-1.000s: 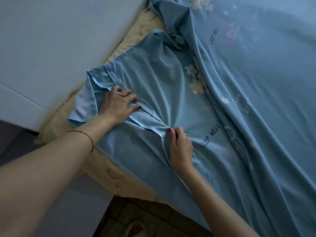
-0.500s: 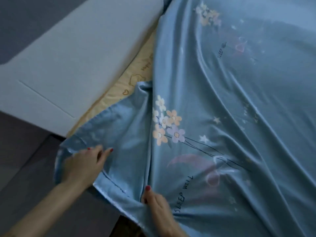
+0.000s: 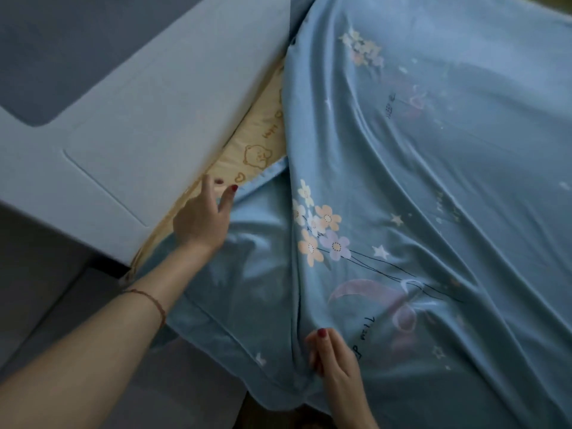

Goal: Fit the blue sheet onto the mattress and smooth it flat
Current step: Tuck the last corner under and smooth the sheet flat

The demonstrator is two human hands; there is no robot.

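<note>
Now, left hand (image 3: 202,222): flat and released, palm down, fingers spread, grasping nothing; the fingertips reach onto the cream strip and the heel of the palm rests on the blue fabric.
Left forearm: enters from the lower left corner and runs diagonally up to the hand, wrist nearly straight.
Bracelet (image 3: 154,302): one thin red cord around the left wrist.
Right hand (image 3: 335,362): fingers curled, thumb up, pinching a long vertical fold of the fabric near its lower hem; clenched on the cloth.
Right forearm: comes up from the bottom edge, below the hand.
Blue sheet (image 3: 433,196): one, spread to the right of both hands and under them, covering most of the bed; deep creases fan upward from the right hand's pinch, so it is not yet flat. Its near corner hangs loose below the left hand.
Printed flowers (image 3: 318,233): two clusters, one between the hands and slightly above the right hand, a fainter one far above.
Mattress cover (image 3: 263,144): one cream strip with a bear and heart print, exposed just above the left fingertips, between sheet and bed frame.
Bed frame (image 3: 139,125): one pale padded panel, left of and above the left hand, touching the cream strip.
Hands counted: two, well apart, both on the sheet.
</note>
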